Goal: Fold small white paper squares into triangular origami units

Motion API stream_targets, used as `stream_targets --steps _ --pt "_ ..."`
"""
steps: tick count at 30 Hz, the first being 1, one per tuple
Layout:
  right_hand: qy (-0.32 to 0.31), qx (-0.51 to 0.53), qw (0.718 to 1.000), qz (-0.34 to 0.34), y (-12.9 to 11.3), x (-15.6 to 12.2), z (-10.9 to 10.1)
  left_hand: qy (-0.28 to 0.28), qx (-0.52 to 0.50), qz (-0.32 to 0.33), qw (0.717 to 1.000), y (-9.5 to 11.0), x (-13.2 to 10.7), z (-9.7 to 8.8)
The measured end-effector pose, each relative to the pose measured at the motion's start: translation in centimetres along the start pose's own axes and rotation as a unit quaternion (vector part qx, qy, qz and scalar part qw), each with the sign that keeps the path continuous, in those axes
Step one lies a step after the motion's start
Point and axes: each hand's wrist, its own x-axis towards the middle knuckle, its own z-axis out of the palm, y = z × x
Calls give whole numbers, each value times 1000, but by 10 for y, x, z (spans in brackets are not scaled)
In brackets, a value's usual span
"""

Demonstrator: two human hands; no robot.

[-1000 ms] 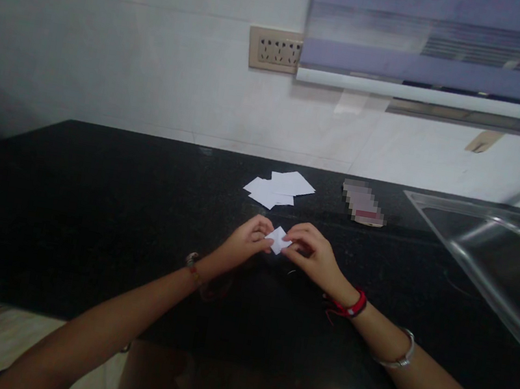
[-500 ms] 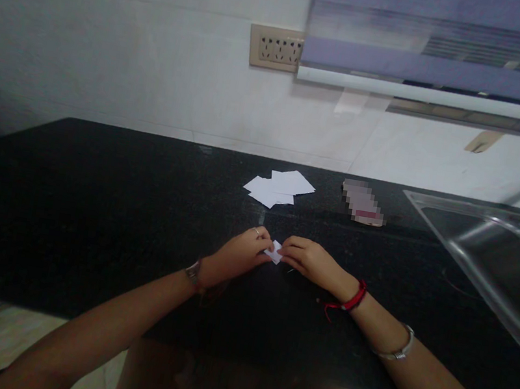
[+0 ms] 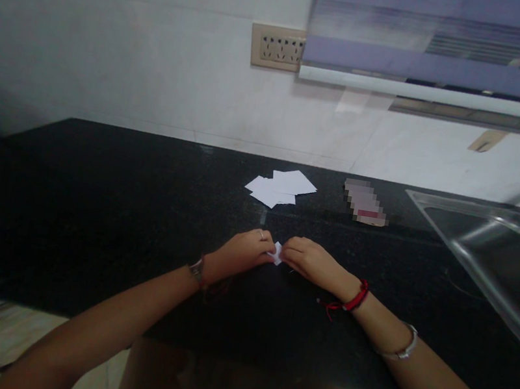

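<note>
A small folded piece of white paper (image 3: 278,254) is held just above or on the dark countertop (image 3: 89,213). My left hand (image 3: 249,248) pinches its left side, with thumb and fingers pressed together; a ring shows on one finger. From the other side my right hand (image 3: 306,257) grips the paper's right edge with closed fingers. The fingers cover much of the paper, so its folds are hard to make out. Beyond my hands, several white paper sheets (image 3: 280,188) overlap in a loose pile.
Right of the pile lies a blurred, phone-like flat object (image 3: 365,202). A metal sink (image 3: 478,281) is set into the counter at the right. On the wall are a socket panel (image 3: 278,48) and a purple-and-white panel (image 3: 451,47) that juts over the back.
Both hands have stayed on the small paper, their fingers shifting slightly closer together so less of it shows. The whole view has shifted a little.
</note>
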Motion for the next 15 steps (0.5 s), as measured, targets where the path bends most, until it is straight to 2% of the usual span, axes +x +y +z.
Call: stream_targets --steps 6,10,15 --pt "65 117 988 84 2 3 7 26 -42 -44 998 2 3 2" --pt "80 142 978 128 1 5 8 53 -60 -74 994 2 4 5" --pt "84 148 975 141 0 5 7 84 -32 -105 990 0 5 9"
